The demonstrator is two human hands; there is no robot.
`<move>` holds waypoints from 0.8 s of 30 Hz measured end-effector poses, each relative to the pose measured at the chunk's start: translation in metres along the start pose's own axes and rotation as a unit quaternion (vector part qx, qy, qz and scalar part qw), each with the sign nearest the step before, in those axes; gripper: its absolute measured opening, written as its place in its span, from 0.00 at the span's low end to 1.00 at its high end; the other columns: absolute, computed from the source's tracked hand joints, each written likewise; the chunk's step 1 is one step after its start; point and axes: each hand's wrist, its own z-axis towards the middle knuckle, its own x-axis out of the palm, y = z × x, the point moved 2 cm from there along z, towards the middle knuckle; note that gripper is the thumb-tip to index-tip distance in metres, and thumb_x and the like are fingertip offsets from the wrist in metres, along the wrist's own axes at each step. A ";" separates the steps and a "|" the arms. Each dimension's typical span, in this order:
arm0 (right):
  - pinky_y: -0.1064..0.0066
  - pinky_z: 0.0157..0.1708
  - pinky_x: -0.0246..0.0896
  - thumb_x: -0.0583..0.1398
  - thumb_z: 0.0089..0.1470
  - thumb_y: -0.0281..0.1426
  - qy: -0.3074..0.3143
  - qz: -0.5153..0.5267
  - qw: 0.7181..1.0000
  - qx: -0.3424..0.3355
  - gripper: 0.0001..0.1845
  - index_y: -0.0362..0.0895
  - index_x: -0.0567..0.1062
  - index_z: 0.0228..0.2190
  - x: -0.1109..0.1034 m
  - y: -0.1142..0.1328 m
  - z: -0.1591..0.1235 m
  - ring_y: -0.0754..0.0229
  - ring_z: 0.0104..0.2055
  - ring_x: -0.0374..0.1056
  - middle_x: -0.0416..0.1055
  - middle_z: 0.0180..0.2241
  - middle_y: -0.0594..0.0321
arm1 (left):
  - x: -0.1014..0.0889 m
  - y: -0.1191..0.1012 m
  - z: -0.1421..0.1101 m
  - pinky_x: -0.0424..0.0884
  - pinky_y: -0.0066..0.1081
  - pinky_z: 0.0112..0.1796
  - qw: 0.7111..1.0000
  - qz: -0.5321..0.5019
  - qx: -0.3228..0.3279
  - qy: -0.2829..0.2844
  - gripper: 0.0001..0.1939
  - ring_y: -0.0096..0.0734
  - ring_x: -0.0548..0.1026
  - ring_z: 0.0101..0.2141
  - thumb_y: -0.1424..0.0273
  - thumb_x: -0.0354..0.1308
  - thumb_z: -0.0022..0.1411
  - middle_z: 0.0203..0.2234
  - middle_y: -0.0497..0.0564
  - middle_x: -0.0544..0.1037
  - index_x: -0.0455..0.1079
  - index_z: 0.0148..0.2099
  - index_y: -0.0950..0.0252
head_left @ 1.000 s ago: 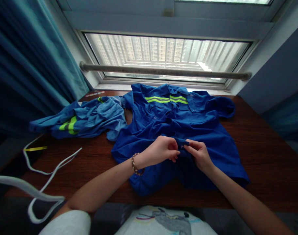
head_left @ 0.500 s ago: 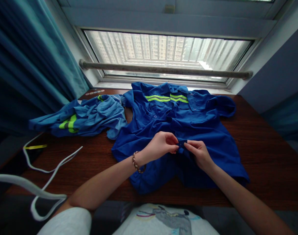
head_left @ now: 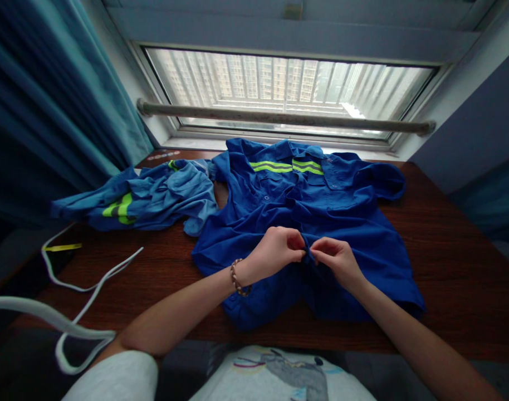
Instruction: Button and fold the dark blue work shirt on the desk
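Observation:
A blue work shirt [head_left: 355,234] with yellow-green reflective strips across its chest lies spread on the dark wooden table, collar towards the window. My left hand [head_left: 279,248] pinches the shirt's front edge near the lower middle, thumb against fingers. Close beside it, my right hand [head_left: 336,259] pinches the same bunched fabric from the other side. The fingertips of both hands almost meet there. Whether a button is between them is too small to make out.
Another blue garment [head_left: 162,195] with reflective strips lies crumpled to the left. A white cord [head_left: 99,284] and a yellow strip [head_left: 64,247] are at the table's left. Beyond the table [head_left: 459,278] are a window, a metal bar [head_left: 279,118] and a blue curtain [head_left: 71,83].
My hands have come closer together. The right fingertips have moved slightly left, and the fabric edge between them is now gathered more upright.

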 end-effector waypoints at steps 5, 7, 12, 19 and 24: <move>0.72 0.27 0.61 0.61 0.44 0.32 -0.030 -0.149 0.984 -0.094 0.05 0.44 0.72 0.25 0.003 0.009 -0.004 0.63 0.26 0.65 0.70 0.24 0.64 | 0.004 0.003 0.001 0.67 0.24 0.29 1.000 0.003 0.002 -0.017 0.07 0.28 0.73 0.29 0.73 0.53 0.51 0.26 0.49 0.76 0.72 0.33 0.67; 0.72 0.27 0.61 0.60 0.45 0.31 -0.055 -0.214 0.964 -0.149 0.03 0.44 0.71 0.26 0.005 0.010 -0.006 0.63 0.26 0.65 0.69 0.25 0.64 | 0.007 0.004 0.001 0.66 0.24 0.30 1.000 -0.009 0.002 -0.017 0.09 0.29 0.73 0.29 0.70 0.52 0.54 0.27 0.50 0.77 0.73 0.34 0.67; 0.72 0.27 0.60 0.57 0.47 0.28 -0.059 -0.285 0.930 -0.225 0.01 0.46 0.69 0.26 0.008 0.007 -0.008 0.64 0.25 0.63 0.66 0.23 0.65 | 0.017 0.010 0.004 0.66 0.25 0.30 0.996 -0.063 -0.005 -0.057 0.12 0.29 0.72 0.29 0.63 0.55 0.54 0.27 0.51 0.76 0.72 0.32 0.68; 0.72 0.29 0.59 0.57 0.47 0.27 -0.073 -0.292 0.924 -0.235 0.02 0.46 0.67 0.25 0.007 0.008 -0.009 0.64 0.26 0.63 0.64 0.23 0.65 | 0.026 0.017 0.008 0.65 0.24 0.28 0.963 -0.234 -0.094 -0.095 0.09 0.25 0.69 0.26 0.67 0.58 0.50 0.23 0.49 0.73 0.69 0.28 0.70; 0.72 0.29 0.60 0.57 0.48 0.28 -0.078 -0.277 0.931 -0.224 0.03 0.46 0.66 0.27 0.006 0.008 -0.010 0.64 0.26 0.64 0.64 0.24 0.66 | 0.032 0.019 0.007 0.63 0.23 0.28 0.927 -0.341 -0.117 -0.103 0.11 0.21 0.68 0.25 0.66 0.60 0.49 0.23 0.48 0.71 0.68 0.28 0.71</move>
